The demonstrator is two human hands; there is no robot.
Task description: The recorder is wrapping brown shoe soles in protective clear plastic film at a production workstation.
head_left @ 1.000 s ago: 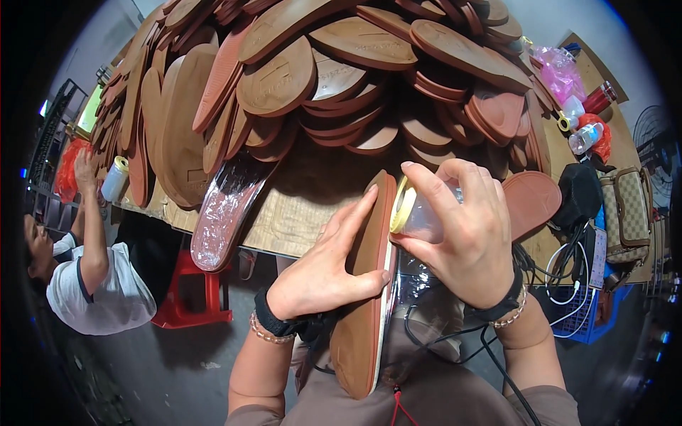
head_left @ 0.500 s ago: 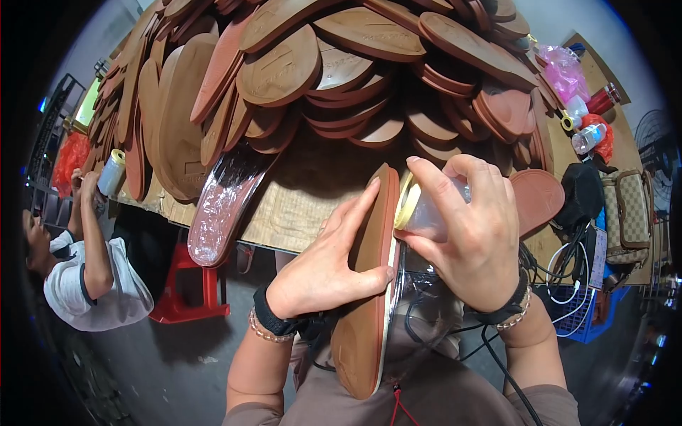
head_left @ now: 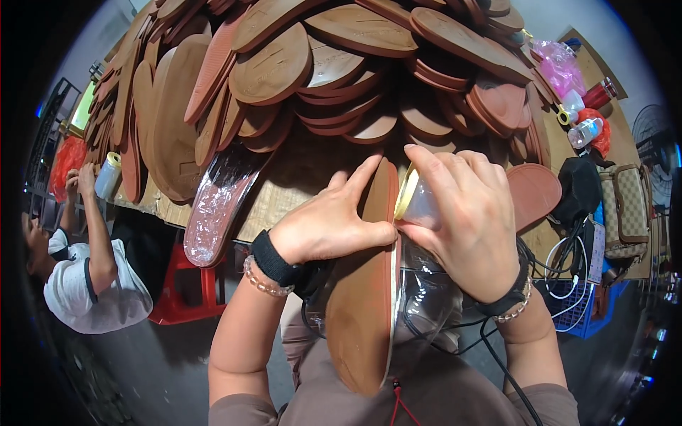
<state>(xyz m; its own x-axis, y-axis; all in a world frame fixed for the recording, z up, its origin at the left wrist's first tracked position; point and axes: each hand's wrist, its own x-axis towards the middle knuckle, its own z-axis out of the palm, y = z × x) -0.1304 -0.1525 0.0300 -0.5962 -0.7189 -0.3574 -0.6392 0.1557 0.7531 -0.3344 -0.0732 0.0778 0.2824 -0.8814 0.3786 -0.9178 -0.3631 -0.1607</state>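
My left hand (head_left: pixel 330 226) grips a brown shoe sole (head_left: pixel 359 319) that stands tilted on its edge, its toe pointing away from me. Its thumb presses on the sole's right edge while the fingers reach over the brown face. A reddish layer and a pale strip run along that edge. In my right hand (head_left: pixel 465 220) is a roll of clear plastic film (head_left: pixel 419 204) with a yellow core, held against the sole's right side. Loose clear film (head_left: pixel 430 287) hangs below the roll, over my lap. My right fingertips curl around the roll.
A big heap of brown soles (head_left: pixel 362 32) covers the table (head_left: pixel 288 195). One film-wrapped sole (head_left: pixel 217 220) overhangs its front edge. At right lie a reddish sole (head_left: pixel 533 193), cables (head_left: pixel 561 263), a bag (head_left: pixel 625 213) and a blue crate (head_left: pixel 590 319). A co-worker (head_left: pixel 99 277) is at left, near a red stool (head_left: pixel 188 295).
The sole has turned so more of its broad brown face shows. My left hand has shifted, its thumb now higher on the edge beside the roll. My right hand still holds the roll.
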